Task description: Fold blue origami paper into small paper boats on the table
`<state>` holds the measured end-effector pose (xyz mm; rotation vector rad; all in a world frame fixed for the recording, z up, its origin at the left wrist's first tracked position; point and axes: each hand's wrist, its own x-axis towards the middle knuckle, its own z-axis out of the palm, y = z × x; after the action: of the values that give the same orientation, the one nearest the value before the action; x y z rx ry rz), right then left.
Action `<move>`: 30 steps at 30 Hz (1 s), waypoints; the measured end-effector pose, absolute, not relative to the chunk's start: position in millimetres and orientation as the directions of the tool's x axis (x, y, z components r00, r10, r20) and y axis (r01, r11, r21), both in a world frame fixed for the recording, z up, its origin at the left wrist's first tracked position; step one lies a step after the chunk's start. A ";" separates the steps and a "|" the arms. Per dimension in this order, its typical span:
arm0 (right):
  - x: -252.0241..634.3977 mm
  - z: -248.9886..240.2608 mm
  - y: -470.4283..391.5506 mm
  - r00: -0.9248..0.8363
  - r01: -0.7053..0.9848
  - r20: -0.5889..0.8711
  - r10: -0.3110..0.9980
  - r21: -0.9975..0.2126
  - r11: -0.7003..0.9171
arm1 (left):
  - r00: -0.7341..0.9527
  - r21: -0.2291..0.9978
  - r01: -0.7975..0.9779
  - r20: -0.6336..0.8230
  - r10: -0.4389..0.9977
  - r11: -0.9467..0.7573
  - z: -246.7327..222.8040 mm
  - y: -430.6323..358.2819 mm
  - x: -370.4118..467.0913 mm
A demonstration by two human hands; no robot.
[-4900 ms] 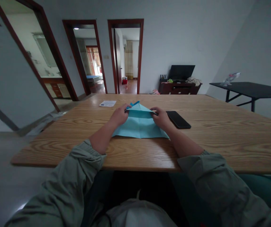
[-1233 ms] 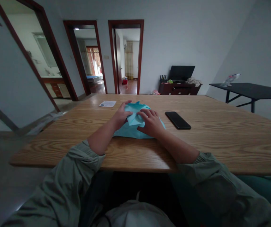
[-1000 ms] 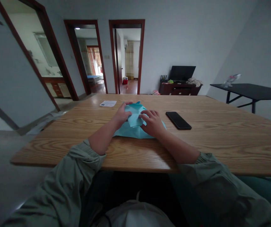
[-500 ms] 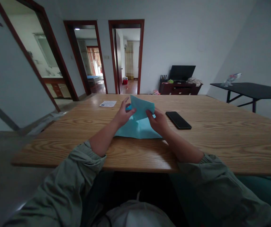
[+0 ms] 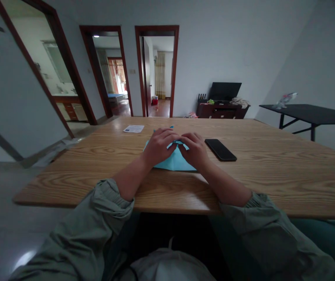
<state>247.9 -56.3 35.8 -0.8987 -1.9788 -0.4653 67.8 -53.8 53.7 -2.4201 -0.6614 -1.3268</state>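
Observation:
A blue sheet of paper (image 5: 175, 160) lies creased on the wooden table in front of me, its near edge close to the table's front. Its upper part is lifted and folded between my hands. My left hand (image 5: 161, 145) pinches the fold from the left, thumb below and fingers curled over the top. From the right, my right hand (image 5: 195, 147) grips the same fold, its fingertips almost meeting those of the left. Most of the folded part is hidden behind the fingers.
Right of my hands a black smartphone (image 5: 220, 150) lies on the wooden table (image 5: 273, 168). A small printed white card (image 5: 134, 128) is at the far left. Beyond the table stand a black folding table (image 5: 310, 112) and a cabinet with a television (image 5: 225, 91).
The raised paper flap has been turned down and now lies nearly edge-on between my fingers. My left hand has moved right and closed over it, nearer my right hand.

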 end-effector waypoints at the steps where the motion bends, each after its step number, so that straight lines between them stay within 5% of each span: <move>1: 248.2 35.9 -56.4 -0.340 0.753 0.846 0.411 -0.017 0.658 | 0.459 -0.028 0.518 0.852 0.251 -0.855 53.4 -52.9 68.0; 30: 280.1 8.9 -8.7 -0.252 0.890 0.665 0.703 -0.126 0.439 | 0.308 0.087 0.576 0.898 0.315 -0.813 54.9 -47.7 39.9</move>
<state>280.1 -8.7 8.9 -1.3334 -2.0322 -0.3627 39.9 -47.7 54.9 -2.3255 -0.8119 -1.5087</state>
